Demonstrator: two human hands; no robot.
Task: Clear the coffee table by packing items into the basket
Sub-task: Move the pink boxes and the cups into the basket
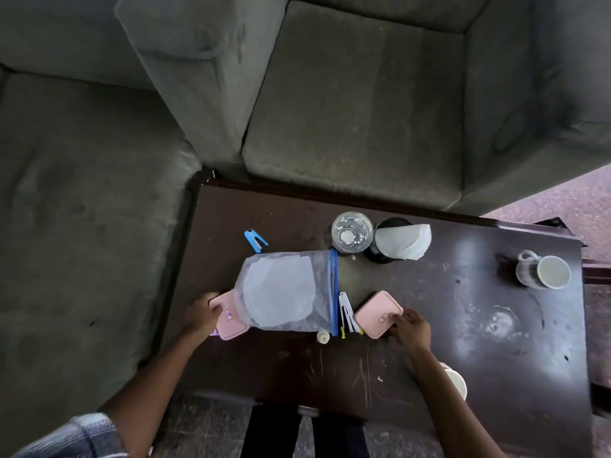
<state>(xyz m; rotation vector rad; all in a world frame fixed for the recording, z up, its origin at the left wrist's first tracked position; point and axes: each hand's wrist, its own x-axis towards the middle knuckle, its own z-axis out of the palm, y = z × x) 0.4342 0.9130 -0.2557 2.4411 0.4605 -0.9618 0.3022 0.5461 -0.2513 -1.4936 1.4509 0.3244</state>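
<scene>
On the dark coffee table, my left hand grips the left end of a pink lidded box, which lies partly under a clear zip bag holding white discs. My right hand holds the near right corner of a second pink box. Between the boxes lie a few thin white sticks and a small white cap. No basket is in view.
A blue stapler, a clear glass and a black cup with white paper stand at the table's far side. A grey mug sits right; a white cup shows behind my right forearm. A grey sofa borders the table.
</scene>
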